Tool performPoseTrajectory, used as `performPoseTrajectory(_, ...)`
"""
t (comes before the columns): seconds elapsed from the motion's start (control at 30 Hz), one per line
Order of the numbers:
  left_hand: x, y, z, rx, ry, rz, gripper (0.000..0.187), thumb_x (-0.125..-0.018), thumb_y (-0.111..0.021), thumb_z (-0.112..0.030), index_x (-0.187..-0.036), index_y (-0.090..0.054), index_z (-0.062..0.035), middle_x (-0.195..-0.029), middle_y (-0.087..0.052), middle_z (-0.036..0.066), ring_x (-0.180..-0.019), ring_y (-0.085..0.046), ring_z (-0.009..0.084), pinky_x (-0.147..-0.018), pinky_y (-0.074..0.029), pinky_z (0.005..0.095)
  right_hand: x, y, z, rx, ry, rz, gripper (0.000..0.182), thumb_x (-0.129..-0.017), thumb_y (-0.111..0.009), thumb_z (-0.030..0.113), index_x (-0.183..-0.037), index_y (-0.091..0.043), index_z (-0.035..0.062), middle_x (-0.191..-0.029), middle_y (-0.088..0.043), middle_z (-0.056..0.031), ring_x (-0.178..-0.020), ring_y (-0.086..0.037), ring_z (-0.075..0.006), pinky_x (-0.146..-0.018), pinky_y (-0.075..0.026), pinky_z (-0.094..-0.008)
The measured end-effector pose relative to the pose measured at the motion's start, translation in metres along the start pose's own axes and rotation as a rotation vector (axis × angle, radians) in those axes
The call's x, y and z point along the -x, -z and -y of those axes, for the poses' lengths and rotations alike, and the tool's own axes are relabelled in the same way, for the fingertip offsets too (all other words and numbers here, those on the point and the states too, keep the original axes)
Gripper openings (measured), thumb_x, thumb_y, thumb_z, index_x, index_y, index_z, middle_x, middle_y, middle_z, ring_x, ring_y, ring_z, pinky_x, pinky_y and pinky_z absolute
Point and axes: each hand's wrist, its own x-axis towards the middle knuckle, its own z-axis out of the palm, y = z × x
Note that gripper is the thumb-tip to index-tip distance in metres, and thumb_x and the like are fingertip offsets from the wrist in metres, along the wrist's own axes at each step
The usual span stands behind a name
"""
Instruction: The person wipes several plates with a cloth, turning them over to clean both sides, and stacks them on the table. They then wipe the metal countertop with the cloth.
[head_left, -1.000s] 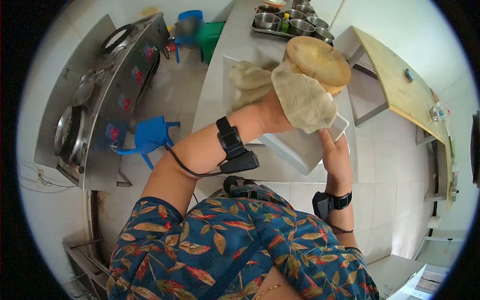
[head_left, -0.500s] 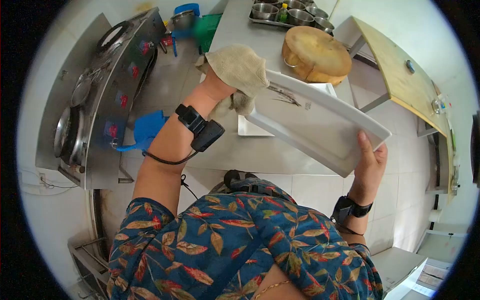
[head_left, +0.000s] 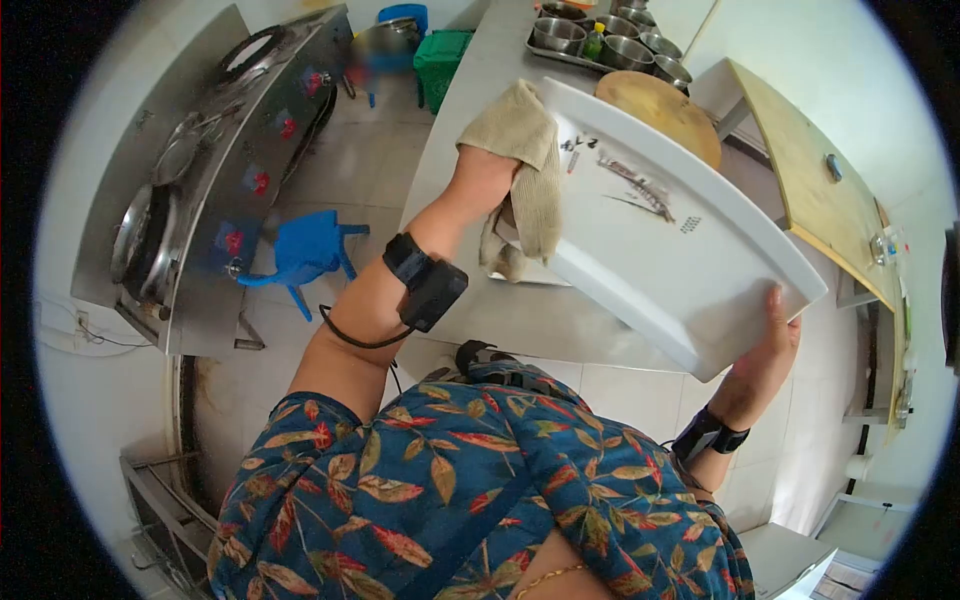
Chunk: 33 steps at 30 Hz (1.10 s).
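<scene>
Fingers of the right hand grip the white tray at its lower right corner, thumb on the inner face, the others mostly hidden behind. Beige cloth at the tray's left end covers the left fingers, so how far they are closed cannot be told. Held tilted right of centre, the tray crosses the table's right edge and partly hides a round wooden block. Floor and a blue stool lie left of the table.
</scene>
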Motion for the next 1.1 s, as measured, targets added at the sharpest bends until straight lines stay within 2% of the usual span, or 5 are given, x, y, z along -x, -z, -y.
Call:
performPoseTrajectory(0.33,0.024,-0.015,0.019,-0.121,0.020,0.067,0.045,-0.077,-0.061,-0.012,-0.119,-0.046,-0.0033,-0.123,-0.045,0.014,-0.120,-0.037,0.0271,-0.101,-0.028,0.0371,0.000,0.001,0.000,-0.069,0.055,-0.032,0.029,-0.083,-0.059,0.015,-0.107,-0.053,0.0024,-0.097,-0.059,-0.0070,-0.089,-0.056,-0.0165,-0.078,-0.044,-0.0292)
performPoseTrajectory(0.43,0.035,-0.011,0.029,-0.316,-0.122,0.132,0.050,-0.081,-0.057,-0.005,-0.126,-0.038,-0.0011,-0.123,-0.046,0.011,-0.116,-0.043,0.0215,-0.099,-0.032,0.0320,0.003,-0.002,0.005,-0.081,0.105,-0.057,0.029,-0.083,-0.058,0.016,-0.108,-0.052,0.0017,-0.097,-0.059,-0.0074,-0.089,-0.056,-0.0168,-0.079,-0.044,-0.0296)
performPoseTrajectory(0.63,0.034,-0.028,0.025,0.583,0.492,-0.109,0.043,-0.080,-0.057,0.000,-0.120,-0.043,-0.0024,-0.110,-0.053,0.007,-0.100,-0.052,0.0170,-0.086,-0.043,0.0295,-0.002,-0.008,0.000,-0.072,0.132,-0.041,0.031,-0.084,-0.056,0.016,-0.110,-0.051,0.0006,-0.101,-0.057,-0.0086,-0.091,-0.055,-0.0179,-0.080,-0.044,-0.0303)
performPoseTrajectory(0.83,0.028,-0.045,0.003,0.882,0.484,-0.403,0.024,-0.081,-0.052,-0.001,-0.105,-0.050,-0.0021,-0.099,-0.055,0.007,-0.088,-0.056,0.0178,-0.075,-0.048,0.0327,0.027,-0.023,-0.014,-0.180,0.141,-0.102,0.032,-0.085,-0.054,0.015,-0.112,-0.050,-0.0009,-0.105,-0.056,-0.0100,-0.094,-0.055,-0.0191,-0.081,-0.045,-0.0318)
performPoseTrajectory(1.1,0.029,-0.061,-0.019,1.147,0.600,-0.470,0.015,-0.080,-0.054,-0.002,-0.096,-0.054,-0.0035,-0.092,-0.057,0.006,-0.081,-0.057,0.0177,-0.069,-0.049,0.0321,0.031,-0.025,-0.019,-0.224,0.235,-0.069,0.030,-0.085,-0.054,0.014,-0.111,-0.050,-0.0013,-0.106,-0.055,-0.0108,-0.096,-0.054,-0.0200,-0.081,-0.045,-0.0333)
